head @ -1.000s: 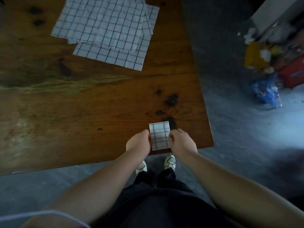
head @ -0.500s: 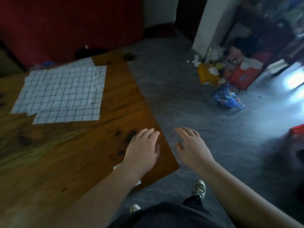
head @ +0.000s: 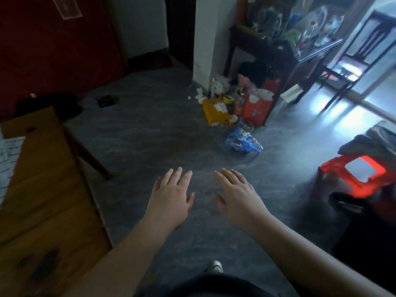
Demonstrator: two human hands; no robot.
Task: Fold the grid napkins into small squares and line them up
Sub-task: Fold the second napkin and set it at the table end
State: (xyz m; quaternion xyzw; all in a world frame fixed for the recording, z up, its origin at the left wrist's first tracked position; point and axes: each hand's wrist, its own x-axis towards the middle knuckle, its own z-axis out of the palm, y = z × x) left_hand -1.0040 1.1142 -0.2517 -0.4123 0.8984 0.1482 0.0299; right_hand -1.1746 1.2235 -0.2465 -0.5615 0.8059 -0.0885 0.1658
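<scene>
Hovering over grey mottled floor (head: 150, 146) now, left hand (head: 171, 198) and right hand (head: 237, 196) have left the wooden table (head: 42, 189), fingers spread, empty. Grid napkins (head: 8, 155) have slid to the left edge.

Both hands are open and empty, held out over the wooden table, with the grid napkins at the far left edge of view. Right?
Not quite. The head view shows the left hand and right hand open and empty, but over the grey floor, not the wooden table. The grid napkins are at the far left edge.
</scene>
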